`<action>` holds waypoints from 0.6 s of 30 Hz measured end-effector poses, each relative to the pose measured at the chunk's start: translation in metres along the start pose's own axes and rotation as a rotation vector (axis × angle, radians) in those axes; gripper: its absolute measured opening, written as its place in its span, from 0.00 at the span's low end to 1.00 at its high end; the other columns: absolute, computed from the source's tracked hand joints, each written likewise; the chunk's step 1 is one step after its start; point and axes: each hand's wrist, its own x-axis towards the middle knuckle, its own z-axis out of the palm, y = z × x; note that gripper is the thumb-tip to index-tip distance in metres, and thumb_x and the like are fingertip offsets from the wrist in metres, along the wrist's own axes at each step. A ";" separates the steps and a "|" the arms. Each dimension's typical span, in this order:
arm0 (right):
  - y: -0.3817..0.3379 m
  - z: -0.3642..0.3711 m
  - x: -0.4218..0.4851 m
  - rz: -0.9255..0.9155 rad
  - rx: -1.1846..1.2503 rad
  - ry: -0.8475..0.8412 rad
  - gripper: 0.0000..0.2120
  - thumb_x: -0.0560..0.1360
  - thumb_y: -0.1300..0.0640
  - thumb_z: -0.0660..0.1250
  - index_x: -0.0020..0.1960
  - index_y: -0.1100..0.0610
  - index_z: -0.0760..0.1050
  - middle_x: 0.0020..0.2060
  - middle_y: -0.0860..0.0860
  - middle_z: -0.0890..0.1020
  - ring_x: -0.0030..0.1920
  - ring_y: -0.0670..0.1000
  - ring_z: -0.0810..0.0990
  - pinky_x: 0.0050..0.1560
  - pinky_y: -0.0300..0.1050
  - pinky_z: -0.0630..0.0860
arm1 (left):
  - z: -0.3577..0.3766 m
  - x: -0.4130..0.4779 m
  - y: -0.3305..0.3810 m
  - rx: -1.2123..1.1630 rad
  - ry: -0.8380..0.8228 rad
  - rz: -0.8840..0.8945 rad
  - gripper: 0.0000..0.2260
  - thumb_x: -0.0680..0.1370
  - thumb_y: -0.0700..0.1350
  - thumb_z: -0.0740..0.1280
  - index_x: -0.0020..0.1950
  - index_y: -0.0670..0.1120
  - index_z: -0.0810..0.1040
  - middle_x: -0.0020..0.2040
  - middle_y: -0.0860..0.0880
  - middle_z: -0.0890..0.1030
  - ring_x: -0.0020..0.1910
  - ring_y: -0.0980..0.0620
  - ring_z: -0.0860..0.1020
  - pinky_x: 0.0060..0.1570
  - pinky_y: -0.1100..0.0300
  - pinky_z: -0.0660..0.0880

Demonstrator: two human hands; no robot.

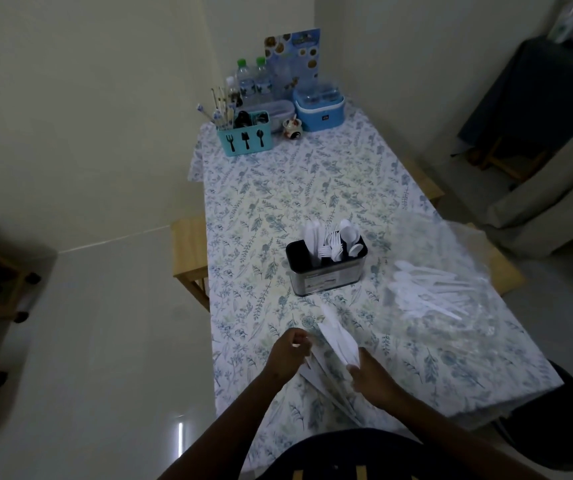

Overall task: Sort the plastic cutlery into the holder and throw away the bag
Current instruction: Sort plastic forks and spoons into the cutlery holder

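- Our left hand point(290, 351) is curled, pinching the blurred bunch of knives point(335, 344); our right hand point(370, 375) grips its other side. A loose pinch could spill them.
- Holder point(326, 268) stands mid-table, part filled; a clumsy drop might tip it.
- Bag point(451, 289), right, holds spoons near the edge.

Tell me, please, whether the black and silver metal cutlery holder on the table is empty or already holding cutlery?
Partly filled: the black and silver metal cutlery holder stands upright with white plastic cutlery sticking out.

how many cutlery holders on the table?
2. A black-and-steel rectangular holder with white plastic cutlery sits mid-table; a turquoise plastic caddy with cutlery icons stands at the far end.
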 end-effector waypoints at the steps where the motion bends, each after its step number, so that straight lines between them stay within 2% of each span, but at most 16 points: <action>1: -0.005 -0.001 -0.003 0.012 0.077 -0.040 0.17 0.80 0.56 0.58 0.66 0.61 0.62 0.52 0.58 0.76 0.40 0.50 0.77 0.35 0.39 0.74 | 0.000 -0.001 0.006 -0.054 -0.015 -0.037 0.12 0.80 0.47 0.65 0.61 0.43 0.74 0.51 0.45 0.79 0.43 0.52 0.80 0.37 0.65 0.76; 2: -0.010 -0.004 -0.006 0.007 0.134 -0.070 0.18 0.80 0.55 0.58 0.68 0.60 0.62 0.53 0.57 0.76 0.40 0.49 0.77 0.34 0.37 0.75 | 0.000 -0.001 0.014 -0.099 -0.030 -0.075 0.13 0.80 0.49 0.65 0.61 0.44 0.74 0.52 0.45 0.79 0.44 0.53 0.80 0.37 0.66 0.75; 4: -0.018 -0.007 -0.011 -0.043 0.190 -0.093 0.17 0.80 0.53 0.58 0.67 0.56 0.64 0.55 0.54 0.77 0.44 0.48 0.79 0.39 0.40 0.78 | 0.001 -0.003 0.027 -0.199 -0.072 -0.139 0.15 0.79 0.55 0.64 0.58 0.46 0.75 0.49 0.47 0.78 0.43 0.53 0.77 0.38 0.63 0.74; 6: -0.025 -0.011 -0.014 -0.090 0.240 -0.119 0.15 0.80 0.52 0.59 0.65 0.52 0.66 0.56 0.53 0.78 0.49 0.49 0.79 0.48 0.44 0.78 | 0.003 -0.004 0.036 -0.366 -0.137 -0.179 0.15 0.78 0.58 0.65 0.52 0.46 0.77 0.43 0.49 0.76 0.38 0.54 0.74 0.36 0.63 0.69; 7: -0.028 -0.013 -0.015 -0.100 0.259 -0.143 0.15 0.79 0.52 0.58 0.65 0.51 0.67 0.56 0.53 0.79 0.49 0.50 0.80 0.49 0.45 0.78 | 0.003 -0.004 0.038 -0.441 -0.169 -0.177 0.15 0.77 0.58 0.66 0.51 0.47 0.77 0.40 0.49 0.76 0.35 0.55 0.72 0.34 0.63 0.66; 9: -0.034 -0.017 -0.017 -0.107 0.266 -0.193 0.15 0.79 0.49 0.58 0.65 0.49 0.66 0.51 0.55 0.81 0.43 0.49 0.79 0.43 0.44 0.77 | 0.005 0.000 0.038 -0.522 -0.212 -0.162 0.16 0.77 0.57 0.67 0.54 0.45 0.80 0.40 0.48 0.77 0.34 0.55 0.70 0.32 0.63 0.63; 11: -0.037 -0.020 -0.017 -0.124 0.250 -0.227 0.15 0.79 0.47 0.57 0.65 0.47 0.65 0.47 0.56 0.82 0.39 0.48 0.79 0.40 0.43 0.77 | 0.007 0.003 0.040 -0.547 -0.214 -0.142 0.19 0.76 0.55 0.70 0.58 0.41 0.81 0.43 0.43 0.77 0.38 0.49 0.70 0.35 0.61 0.64; 14: -0.036 -0.023 -0.012 -0.157 0.220 -0.250 0.18 0.79 0.44 0.57 0.67 0.47 0.65 0.48 0.56 0.82 0.37 0.46 0.79 0.38 0.43 0.78 | 0.011 0.002 0.048 -0.534 -0.186 -0.162 0.23 0.71 0.52 0.76 0.54 0.35 0.79 0.46 0.40 0.76 0.43 0.46 0.69 0.39 0.58 0.66; 16: -0.036 -0.023 -0.010 -0.175 0.201 -0.269 0.20 0.78 0.42 0.57 0.68 0.48 0.64 0.48 0.56 0.82 0.34 0.45 0.78 0.35 0.41 0.77 | 0.011 -0.002 0.054 -0.513 -0.161 -0.181 0.15 0.73 0.47 0.75 0.49 0.36 0.78 0.38 0.42 0.78 0.32 0.51 0.72 0.31 0.64 0.67; 18: -0.035 -0.025 -0.009 -0.170 0.206 -0.289 0.19 0.78 0.42 0.58 0.66 0.49 0.65 0.42 0.56 0.81 0.32 0.46 0.77 0.35 0.42 0.76 | 0.012 -0.001 0.053 -0.497 -0.143 -0.191 0.14 0.74 0.46 0.73 0.50 0.36 0.78 0.37 0.42 0.79 0.24 0.56 0.67 0.24 0.66 0.63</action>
